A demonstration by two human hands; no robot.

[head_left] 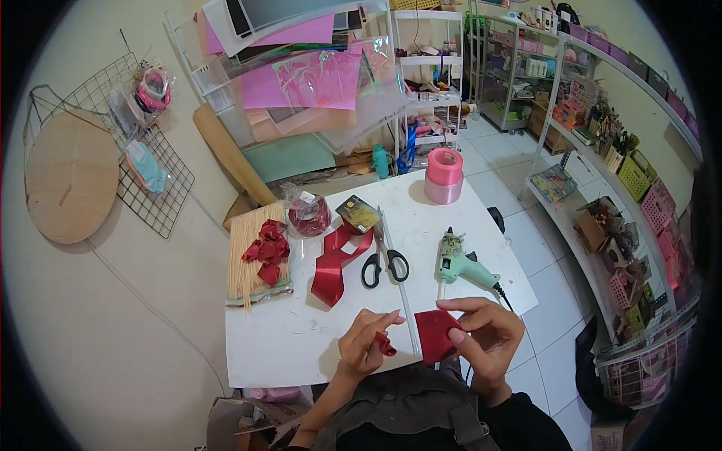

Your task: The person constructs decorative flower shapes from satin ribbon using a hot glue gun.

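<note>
Near the table's front edge, my left hand point(367, 343) is closed on a small rolled piece of red ribbon point(386, 344). To its right, my right hand point(485, 338) pinches a flat, roughly square piece of red ribbon point(435, 337) between thumb and fingers. The two pieces are apart. Beyond my hands lie black-handled scissors point(385, 259), and a longer loose red ribbon point(329, 274) is left of them. A mint green glue gun point(470, 270) lies on the right. Several folded red ribbon pieces point(267, 249) rest on a bundle of thin sticks point(244, 263) at the left.
The white table point(293, 349) also holds a wrapped dark red ribbon roll point(309, 216), a small yellow-black packet point(359, 213), stacked pink ribbon rolls point(444, 177) and a long white strip point(411, 319). Shelves point(587, 177) stand at the right. A cardboard box point(226, 421) is below left.
</note>
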